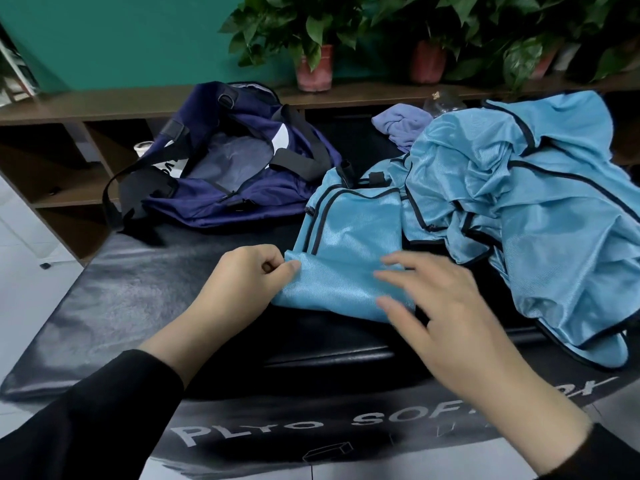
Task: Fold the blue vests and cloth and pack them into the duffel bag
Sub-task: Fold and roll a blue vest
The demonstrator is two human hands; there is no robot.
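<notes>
1. The black tabletop is under both hands. It has white letters on its near edge.
2. A big messy pile of blue vests lies to the right of the fingers and past them. The pile has dark trim lines on it.
3. The dark blue duffel bag sits past the left fingers, farther back on the tabletop. Its top is open and its black straps hang loose.
4. One folded blue vest lies flat right in front of the fingers, between the bag and the pile. Its near edge is turned up a little.
5. The right hand rests over the near right part of the folded vest. Its fingers are straight and spread, holding nothing.
6. The left hand is at the near left corner of the folded vest. Its fingers are curled and pinch that corner with the thumb.
7. A small purple-blue cloth lies bunched up far past the right fingers, beside the back of the pile.
8. Green plants in red pots stand on a brown shelf far behind everything.
</notes>
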